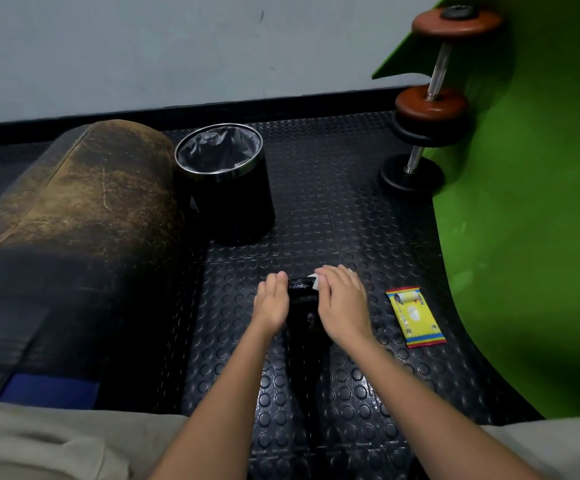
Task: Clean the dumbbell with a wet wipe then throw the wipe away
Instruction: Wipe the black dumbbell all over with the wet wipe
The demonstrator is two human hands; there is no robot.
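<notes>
From the head camera, a black dumbbell [303,306] lies on the studded black rubber floor [333,209] between the person's two hands. Its long axis appears to run from the viewer toward the wall, but the dark metal merges with the dark floor and its near end is hard to make out. The left hand [272,301] rests against the left side of its far end, fingers straight and together, flat rather than curled around it. The right hand [342,299] lies over the right side, fingers together and bent down, pressing a white wet wipe [313,279] onto the weight; only a small white corner of the wipe shows at the fingertips, the rest is hidden under the hand.

A yellow wipe packet [415,316] with red ends lies flat on the floor just right of the right hand. A black trash bin [228,188] with a grey liner stands upright farther off, beside a worn brown leather cushion [74,202]. Two more dumbbells [433,98] with brown and black plates stand against a green panel [523,237] at the upper right, well apart from the hands.
</notes>
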